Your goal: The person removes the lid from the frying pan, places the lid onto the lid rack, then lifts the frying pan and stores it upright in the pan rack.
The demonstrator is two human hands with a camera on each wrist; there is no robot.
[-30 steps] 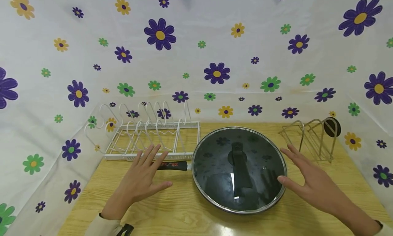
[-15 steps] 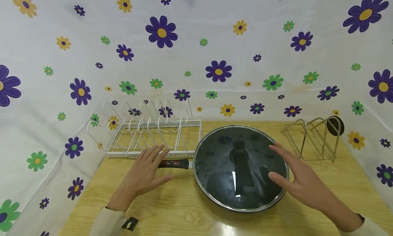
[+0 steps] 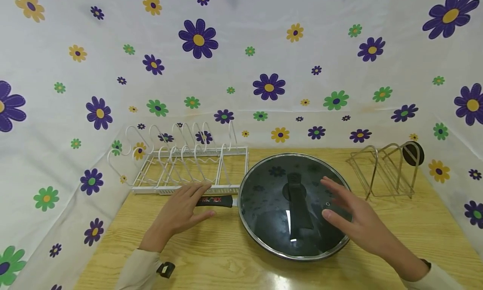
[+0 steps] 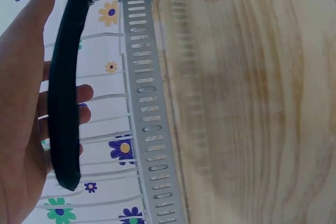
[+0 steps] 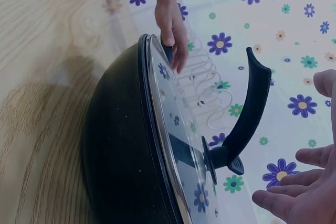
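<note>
A dark frying pan (image 5: pixel 113 135) stands on the wooden table under a glass lid (image 3: pixel 262 223) with a metal rim. My left hand (image 3: pixel 181 212) is at the pan's black handle (image 3: pixel 220 201), fingers extended over its end. In the left wrist view the handle (image 4: pixel 65 87) passes in front of the loosely bent fingers, which do not close round it. Over the lid's right side hovers my right hand (image 3: pixel 360 223), thumb and fingers spread. It is apart from the black lid handle (image 5: pixel 249 114), which rises from the lid's middle.
Behind the left hand stands a white wire rack (image 3: pixel 188 189) with several looped dividers. A smaller metal rack (image 3: pixel 373 172) is at the back right, with a black round piece (image 3: pixel 413 153) at its end. A flowered sheet (image 3: pixel 234 63) encloses the table (image 3: pixel 211 256).
My right hand has moved left, from beside the lid's rim to above the lid. My left hand has shifted slightly right and lower over the pan handle. The pan stays in place.
</note>
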